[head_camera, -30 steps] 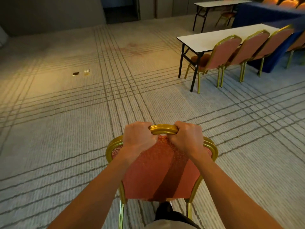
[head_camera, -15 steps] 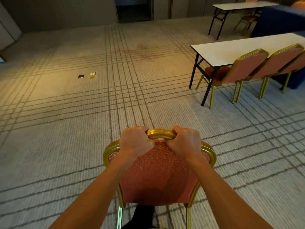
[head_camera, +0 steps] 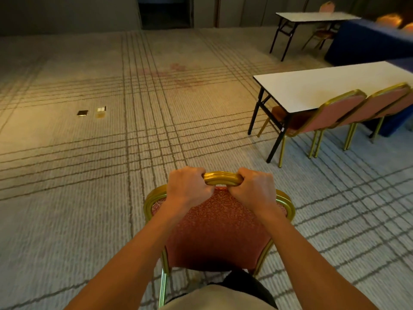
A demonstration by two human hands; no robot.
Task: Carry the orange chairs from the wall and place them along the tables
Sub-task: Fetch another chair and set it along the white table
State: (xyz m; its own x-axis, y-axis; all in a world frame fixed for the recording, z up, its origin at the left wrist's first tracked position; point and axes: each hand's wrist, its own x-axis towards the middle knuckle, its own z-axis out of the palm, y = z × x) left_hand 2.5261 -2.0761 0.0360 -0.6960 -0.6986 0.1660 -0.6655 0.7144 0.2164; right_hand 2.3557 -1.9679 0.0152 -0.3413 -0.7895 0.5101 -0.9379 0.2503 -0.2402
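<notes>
Head view: both grips are on the carried chair, at bottom centre directly in front of the person. Left grip and right grip are each curled tight round the gold top rail, knuckles up, with a short stretch of rail bare between them. The chair's back faces the camera. Its feet are out of frame, so I can't tell whether it's lifted or resting on the carpet.

Step, as I read it: transit leg. The chair is collected but not placed, and it's well apart from any table.

Mid-distance right: near table, white top, black folding legs. First placed chair and second placed chair stand along its near long side, backs toward us. A possible third is cut off at the right edge. Mid-distance left: two small floor plates, off the likely route.

Far right: far table with a far chair behind it, and a blue-draped table just beside it. There's a dark doorway in the back wall.

Next move, my guess:
- Veer right toward the near table.
- Find an open slot; the left end of the near side looks taken.
- Turn the chair seat-first to the table edge.
- Set it down in line with the others, minding the folding legs.
</notes>
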